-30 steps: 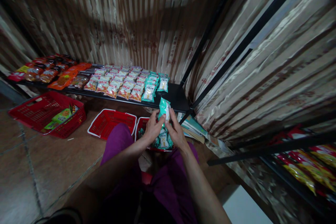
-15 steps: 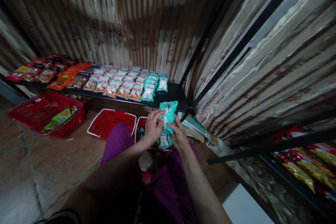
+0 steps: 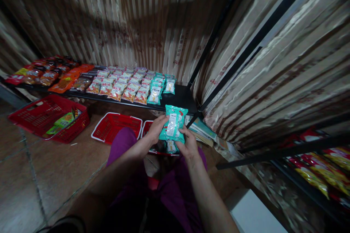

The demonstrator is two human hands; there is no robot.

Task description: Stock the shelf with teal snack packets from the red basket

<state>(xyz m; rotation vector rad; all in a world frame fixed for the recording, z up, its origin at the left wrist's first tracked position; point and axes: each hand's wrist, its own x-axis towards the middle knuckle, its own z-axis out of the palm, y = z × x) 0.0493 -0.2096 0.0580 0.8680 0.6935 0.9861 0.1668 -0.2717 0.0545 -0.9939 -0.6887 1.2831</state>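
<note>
I hold a teal snack packet (image 3: 174, 123) flat in front of me with both hands. My left hand (image 3: 155, 129) grips its left edge and my right hand (image 3: 188, 146) grips its lower right corner. Below the packet sits a red basket (image 3: 148, 130) with more teal packets in it, mostly hidden by my hands. Beyond it a low black shelf (image 3: 181, 98) carries rows of red and teal snack packets (image 3: 131, 86), with bare shelf at its right end.
An empty red basket (image 3: 116, 126) lies on the floor to the left, and a larger red basket (image 3: 46, 117) with green packets stands further left. Striped curtains hang behind. Another shelf with yellow and red packets (image 3: 317, 174) is at my right.
The teal packet has turned from edge-on and upright to flat, face up, between my hands, which have lifted slightly.
</note>
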